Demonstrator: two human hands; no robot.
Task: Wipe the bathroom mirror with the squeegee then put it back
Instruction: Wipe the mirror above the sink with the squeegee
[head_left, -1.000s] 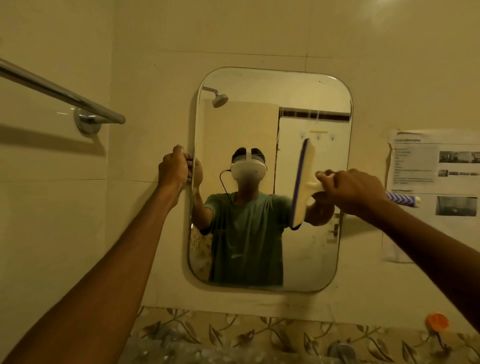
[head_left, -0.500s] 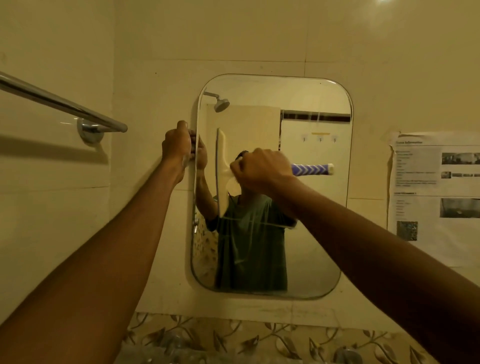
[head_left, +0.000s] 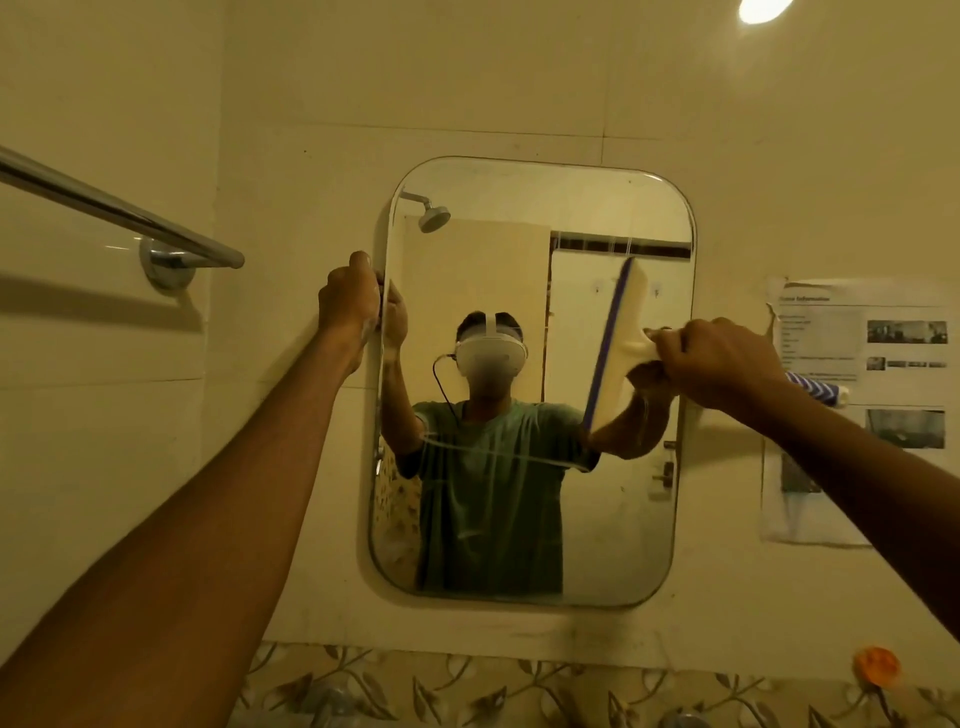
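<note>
The left hand (head_left: 349, 301) is closed on the left edge of the mirror (head_left: 519, 519). To its right, the right hand (head_left: 719, 361) grips the squeegee (head_left: 615, 343), its blade standing against the glass near the right edge.

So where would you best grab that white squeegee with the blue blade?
By its striped blue handle, coming from the right. The white squeegee stands with its long blade upright against the rounded wall mirror and the handle sticks out sideways; the right hand grips near the neck there.
</note>
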